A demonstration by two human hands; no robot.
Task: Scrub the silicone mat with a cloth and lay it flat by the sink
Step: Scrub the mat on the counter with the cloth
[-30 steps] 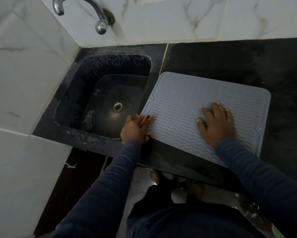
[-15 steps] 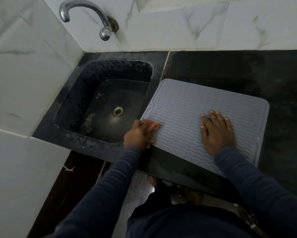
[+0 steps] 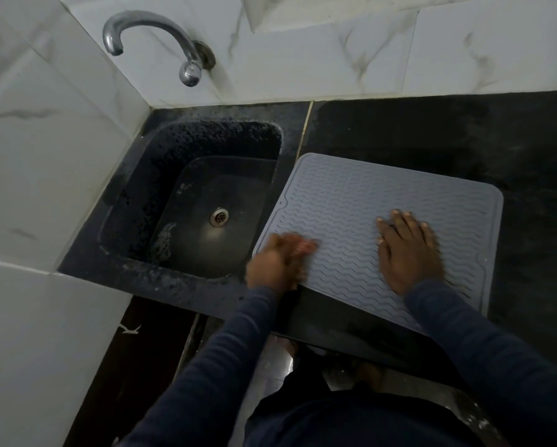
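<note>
Since a second ago the left hand [image 3: 275, 266] has pushed its reddish cloth [image 3: 304, 246] a little further onto the near-left corner of the grey silicone mat [image 3: 345, 201]. Its fingers curl round the cloth, blurred by motion. The right hand [image 3: 406, 253] stays pressed flat on the mat, fingers straight and slightly spread. The mat lies flat on the dark tabletop [image 3: 432, 130], its left edge just beside the black sink [image 3: 148, 282], under a chrome tap [image 3: 154, 30].
</note>
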